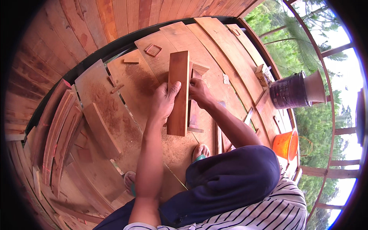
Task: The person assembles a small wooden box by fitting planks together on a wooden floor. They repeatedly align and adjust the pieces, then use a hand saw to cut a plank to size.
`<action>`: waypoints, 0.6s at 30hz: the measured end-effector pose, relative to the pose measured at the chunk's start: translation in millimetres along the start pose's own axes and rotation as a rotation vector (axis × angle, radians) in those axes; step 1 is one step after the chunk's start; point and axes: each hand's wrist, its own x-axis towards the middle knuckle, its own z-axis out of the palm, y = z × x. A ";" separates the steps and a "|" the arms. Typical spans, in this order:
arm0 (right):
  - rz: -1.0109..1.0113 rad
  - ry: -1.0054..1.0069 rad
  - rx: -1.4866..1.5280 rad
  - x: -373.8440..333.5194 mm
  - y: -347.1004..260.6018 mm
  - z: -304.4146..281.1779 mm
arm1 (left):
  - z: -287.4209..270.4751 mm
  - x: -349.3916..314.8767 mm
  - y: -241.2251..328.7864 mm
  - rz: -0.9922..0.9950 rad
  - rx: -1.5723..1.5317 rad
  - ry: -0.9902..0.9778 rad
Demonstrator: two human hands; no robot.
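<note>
A flat, reddish-brown wooden board [179, 111] stands in front of me, its long side pointing away. My left hand [164, 100] grips its left edge, with the thumb laid across the broad face and the other fingers hidden behind. At the board's right edge is my right hand [200, 93], its fingers curled in; what they hold is hidden. Just behind and to the right, more wooden pieces [200, 68] show partly, at an angle to the board. Whether they are joined to it I cannot tell.
Sawdust [111, 111] covers the plank floor. Stacked boards [57, 134] lie at the left, and a small wooden frame [153, 50] lies farther off. A dark bucket [288, 94] and an orange bucket [283, 145] stand at the right. My sandalled feet [201, 150] are close below the board.
</note>
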 end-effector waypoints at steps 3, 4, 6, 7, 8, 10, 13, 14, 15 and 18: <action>0.004 0.017 -0.009 -5.4 -7.7 4.7 | -3.0 18.3 -11.4 -0.035 0.302 0.074; 0.021 0.006 0.061 -8.3 -12.3 7.0 | -5.3 19.4 -14.6 -0.023 0.276 0.091; 0.029 0.015 -0.057 -15.9 -16.2 2.0 | 0.7 15.0 -15.6 -0.018 0.220 0.109; 0.031 0.018 -0.126 -10.9 -10.0 -1.5 | 0.8 16.0 -17.5 -0.017 0.208 0.092; 0.032 0.019 -0.191 -9.8 -10.0 -1.7 | 2.2 14.7 -16.2 -0.017 0.213 0.102; 0.060 0.022 -0.065 -14.7 -7.2 -4.4 | 5.2 12.2 -13.5 -0.015 0.221 0.122; 0.050 0.039 0.042 -23.2 -11.4 0.0 | -4.4 12.1 -15.2 -0.067 0.205 0.061; 0.023 0.027 0.031 -22.2 -8.8 -2.1 | -4.4 13.0 -17.0 -0.052 0.214 0.081; -0.004 0.015 0.021 -21.3 -6.0 -3.2 | -3.6 13.7 -19.4 -0.036 0.222 0.101; -0.017 0.039 0.248 -32.4 -11.9 1.4 | -4.8 14.7 -22.9 -0.017 0.219 0.141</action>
